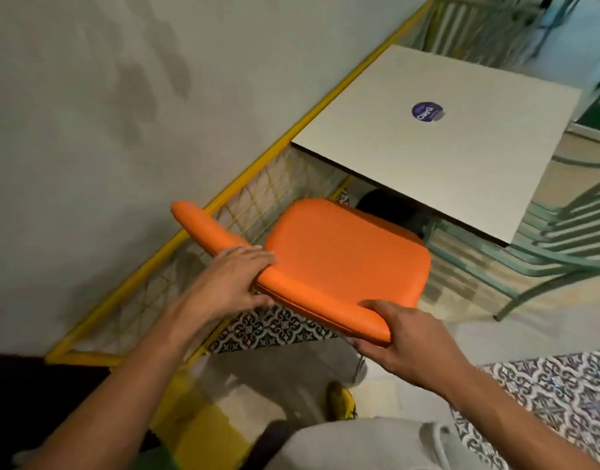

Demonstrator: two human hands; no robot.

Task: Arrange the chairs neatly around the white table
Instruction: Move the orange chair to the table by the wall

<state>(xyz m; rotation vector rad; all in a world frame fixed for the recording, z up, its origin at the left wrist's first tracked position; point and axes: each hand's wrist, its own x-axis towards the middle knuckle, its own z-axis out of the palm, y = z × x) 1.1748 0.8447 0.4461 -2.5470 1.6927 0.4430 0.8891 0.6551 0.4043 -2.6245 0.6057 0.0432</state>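
An orange padded chair (346,256) stands in front of me, its seat reaching toward the near edge of the white square table (461,164). The curved orange backrest runs from upper left to lower right. My left hand (234,279) lies over the middle of the backrest, fingers wrapped on its top. My right hand (403,337) grips the right end of the backrest, thumb on top. The table bears a round blue sticker (427,111). The chair's legs are hidden under the seat.
A yellow metal railing with mesh (197,212) runs along the grey wall on the left, close to chair and table. Green metal chair frames (563,239) stand to the right of the table. Patterned tiles (563,395) cover part of the floor.
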